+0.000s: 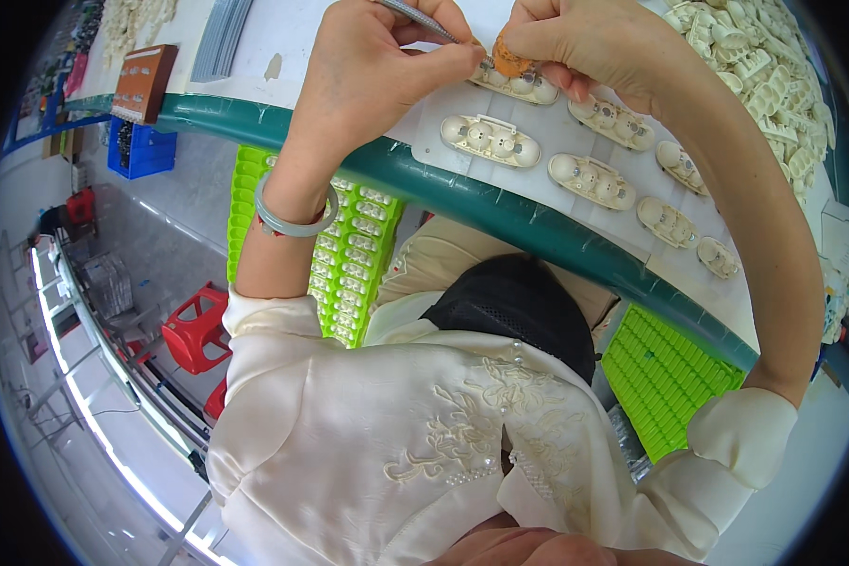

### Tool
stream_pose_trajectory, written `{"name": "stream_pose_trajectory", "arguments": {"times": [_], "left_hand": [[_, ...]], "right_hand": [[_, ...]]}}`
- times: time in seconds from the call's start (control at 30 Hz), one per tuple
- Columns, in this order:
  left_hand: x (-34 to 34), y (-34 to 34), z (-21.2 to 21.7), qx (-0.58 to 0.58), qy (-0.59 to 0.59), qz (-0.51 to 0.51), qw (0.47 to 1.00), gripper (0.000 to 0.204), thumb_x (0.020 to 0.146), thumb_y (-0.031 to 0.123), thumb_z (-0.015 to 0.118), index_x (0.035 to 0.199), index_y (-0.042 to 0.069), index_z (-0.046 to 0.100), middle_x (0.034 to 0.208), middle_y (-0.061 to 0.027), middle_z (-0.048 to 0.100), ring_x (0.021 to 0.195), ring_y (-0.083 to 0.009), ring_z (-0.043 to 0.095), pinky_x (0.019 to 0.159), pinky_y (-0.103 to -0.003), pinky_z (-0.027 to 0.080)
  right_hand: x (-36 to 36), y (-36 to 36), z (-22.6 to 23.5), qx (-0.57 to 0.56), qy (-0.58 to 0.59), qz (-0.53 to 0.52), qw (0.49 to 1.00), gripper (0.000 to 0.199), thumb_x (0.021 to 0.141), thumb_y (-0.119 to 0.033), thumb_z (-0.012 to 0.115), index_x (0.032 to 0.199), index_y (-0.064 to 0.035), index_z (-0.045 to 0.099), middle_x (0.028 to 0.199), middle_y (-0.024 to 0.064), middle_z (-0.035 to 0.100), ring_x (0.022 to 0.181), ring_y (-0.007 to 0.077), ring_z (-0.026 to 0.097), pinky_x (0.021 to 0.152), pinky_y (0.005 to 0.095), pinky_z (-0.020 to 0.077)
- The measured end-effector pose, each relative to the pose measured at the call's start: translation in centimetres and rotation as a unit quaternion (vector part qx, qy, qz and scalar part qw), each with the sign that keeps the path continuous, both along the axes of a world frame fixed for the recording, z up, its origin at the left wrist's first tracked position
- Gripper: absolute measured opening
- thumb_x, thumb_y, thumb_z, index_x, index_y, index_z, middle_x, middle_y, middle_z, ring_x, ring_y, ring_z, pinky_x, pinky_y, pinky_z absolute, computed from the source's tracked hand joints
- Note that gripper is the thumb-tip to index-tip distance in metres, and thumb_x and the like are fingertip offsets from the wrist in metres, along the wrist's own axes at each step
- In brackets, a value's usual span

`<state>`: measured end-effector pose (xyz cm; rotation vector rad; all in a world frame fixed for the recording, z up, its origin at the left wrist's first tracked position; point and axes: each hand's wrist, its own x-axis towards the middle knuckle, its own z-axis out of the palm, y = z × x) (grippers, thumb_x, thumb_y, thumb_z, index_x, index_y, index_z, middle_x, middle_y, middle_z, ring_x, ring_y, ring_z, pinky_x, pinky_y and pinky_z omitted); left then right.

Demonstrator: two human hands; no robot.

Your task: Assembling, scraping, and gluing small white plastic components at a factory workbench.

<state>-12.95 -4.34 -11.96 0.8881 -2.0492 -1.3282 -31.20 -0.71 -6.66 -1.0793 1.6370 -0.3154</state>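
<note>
My left hand (387,61) is closed around a slim grey rod-like tool (415,19), which points toward my right fingertips. My right hand (580,47) is pinched close by, with a crinkled orange piece (512,58), like a finger cot, at its fingertips. Both hands meet over a cream oval plastic housing (528,90), partly covered by my fingers. Whether the right fingers grip that housing or something smaller is hidden. More such housings with round cups lie in rows on the white work surface, including one housing (491,141) nearest my left wrist and another housing (591,181) further right.
Loose cream plastic parts (759,80) are heaped at the right. Grey strips (223,42) and a brown block (145,85) lie at the left. A green table edge (538,241) curves before me. Below are a filled green tray (349,255), another green tray (665,377) and a red stool (196,330).
</note>
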Motion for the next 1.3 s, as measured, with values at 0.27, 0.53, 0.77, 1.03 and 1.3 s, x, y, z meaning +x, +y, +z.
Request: {"name": "stream_pose_trajectory", "arguments": {"times": [0.27,0.53,0.77,1.03,1.3], "left_hand": [[0.8,-0.7,3.0,0.094,0.138,0.176,0.970,0.010,0.079,0.003,0.065,0.082,0.000,0.056,0.075,-0.0100,0.064,0.069,-0.0163,0.064,0.063,-0.024,0.054],[3.4,1.3,-2.1,0.059,0.112,0.175,0.976,0.017,0.077,0.001,0.067,0.090,-0.004,0.058,0.078,-0.0076,0.065,0.073,-0.0092,0.064,0.064,-0.018,0.050],[3.3,2.1,-3.6,0.029,0.144,0.210,0.966,0.016,0.076,0.000,0.067,0.090,-0.004,0.059,0.080,-0.0063,0.064,0.073,-0.0080,0.063,0.064,-0.016,0.049],[3.0,2.5,-3.9,0.010,0.153,0.219,0.964,0.015,0.076,-0.002,0.067,0.088,-0.004,0.059,0.081,-0.0050,0.063,0.073,-0.0069,0.062,0.063,-0.016,0.049],[3.2,2.3,-4.3,0.017,0.155,0.218,0.963,0.017,0.077,-0.006,0.066,0.091,-0.005,0.056,0.083,-0.0077,0.064,0.075,-0.0103,0.062,0.066,-0.018,0.048]], "right_hand": [[0.0,-0.8,0.0,0.017,0.018,0.027,0.999,0.019,0.075,-0.018,0.064,0.071,0.0002,0.065,0.060,0.0048,0.058,0.049,0.0111,0.052,0.047,0.0235,0.0455],[1.2,-1.8,1.8,0.029,0.090,0.091,0.991,0.016,0.073,-0.015,0.066,0.069,0.0002,0.063,0.061,0.0061,0.060,0.053,0.0112,0.056,0.050,0.0228,0.0473],[2.0,-2.4,2.3,0.030,0.160,0.159,0.974,0.015,0.072,-0.013,0.066,0.068,0.0008,0.063,0.060,0.0070,0.062,0.053,0.0110,0.058,0.051,0.0232,0.0471],[0.7,-3.0,1.6,0.030,0.146,0.182,0.972,0.018,0.071,-0.017,0.067,0.070,0.0009,0.064,0.061,0.0071,0.062,0.055,0.0116,0.059,0.051,0.0234,0.0473],[0.5,-3.5,-0.6,-0.042,0.108,0.245,0.963,0.017,0.072,-0.017,0.066,0.072,0.0000,0.067,0.061,0.0064,0.062,0.048,0.0109,0.054,0.046,0.0219,0.0449]]}}
